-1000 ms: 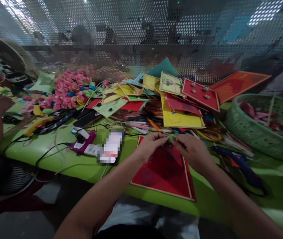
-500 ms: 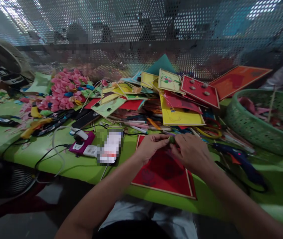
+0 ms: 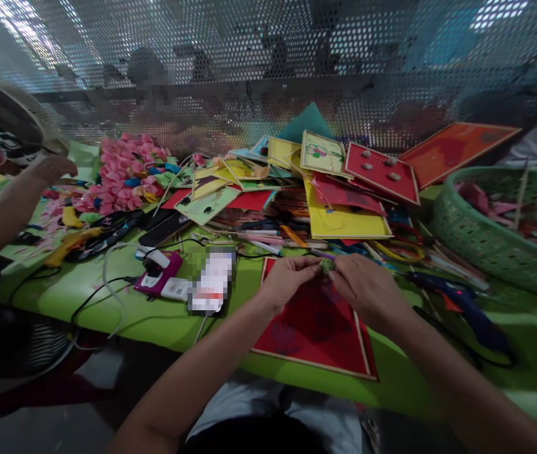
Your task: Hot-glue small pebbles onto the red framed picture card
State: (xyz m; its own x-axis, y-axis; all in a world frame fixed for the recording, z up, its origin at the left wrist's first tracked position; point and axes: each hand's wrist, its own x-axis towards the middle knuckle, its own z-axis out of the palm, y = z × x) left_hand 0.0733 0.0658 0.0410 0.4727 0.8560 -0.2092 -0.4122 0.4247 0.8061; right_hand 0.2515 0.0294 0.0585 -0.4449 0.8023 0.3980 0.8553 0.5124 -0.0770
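The person's left hand (image 3: 290, 277) is pinching thumb and forefinger against a small green lump (image 3: 327, 265), roundish with no clear long axis, that's sitting between both hands above the red board (image 3: 313, 334), while the right hand (image 3: 365, 284) is gripping its other side, fingers bent

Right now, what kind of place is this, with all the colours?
Probably a craft workshop or activity stall: there's a blue glue gun, a pale-framed red board, and a heap of pink petal-like pieces.
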